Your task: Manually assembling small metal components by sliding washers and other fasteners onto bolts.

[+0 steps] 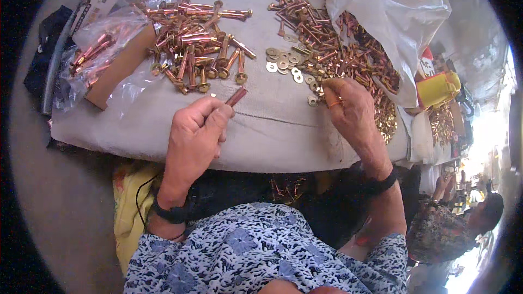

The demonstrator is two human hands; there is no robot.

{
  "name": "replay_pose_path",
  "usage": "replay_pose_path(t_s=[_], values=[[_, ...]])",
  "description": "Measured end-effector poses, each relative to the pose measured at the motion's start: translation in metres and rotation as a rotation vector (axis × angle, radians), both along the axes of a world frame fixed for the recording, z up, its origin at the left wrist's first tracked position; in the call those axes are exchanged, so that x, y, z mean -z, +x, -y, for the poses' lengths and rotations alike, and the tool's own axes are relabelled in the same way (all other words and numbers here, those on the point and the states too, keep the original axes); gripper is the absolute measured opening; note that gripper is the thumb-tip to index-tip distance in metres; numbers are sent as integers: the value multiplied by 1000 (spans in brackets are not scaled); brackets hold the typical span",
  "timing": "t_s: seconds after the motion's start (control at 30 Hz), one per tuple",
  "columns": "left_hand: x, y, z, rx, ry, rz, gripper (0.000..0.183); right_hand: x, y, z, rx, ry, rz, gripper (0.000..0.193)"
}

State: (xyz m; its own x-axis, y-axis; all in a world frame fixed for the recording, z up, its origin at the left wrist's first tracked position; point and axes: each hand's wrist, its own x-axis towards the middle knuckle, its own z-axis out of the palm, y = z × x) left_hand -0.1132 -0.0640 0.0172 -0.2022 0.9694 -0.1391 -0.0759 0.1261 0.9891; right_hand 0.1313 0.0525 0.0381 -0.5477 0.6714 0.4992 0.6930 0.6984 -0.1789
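My left hand (197,133) is closed round a short reddish-copper anchor bolt (237,97), pinched between thumb and forefinger. Its tip points up and to the right, just above the pale table cover. My right hand (351,111) reaches down into the edge of a pile of small brass-coloured nuts (384,122). Its fingers are bent together at the nuts, and what lies between them is hidden. Loose flat washers (283,64) are scattered just beyond those fingertips. Beyond my left hand is a heap of assembled anchor bolts with washers and nuts (192,64).
An opened cardboard box (121,66) in clear plastic holds more bolts at the left. A large white sack (389,8) spills bolts (305,19) at the back right. A yellow container (438,89) stands at the far right. Another person (457,223) sits at the lower right.
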Motion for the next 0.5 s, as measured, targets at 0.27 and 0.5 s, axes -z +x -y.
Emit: replay_pose_path(t_s=[0.27, 0.5], values=[[12, -3, 0, 72, 144, -200, 18, -13, -17, -43, 65, 44, 233, 10], [14, -4, -2, 60, 238, -223, 17, 13, -44, -90, 118, 134, 569, 19]])
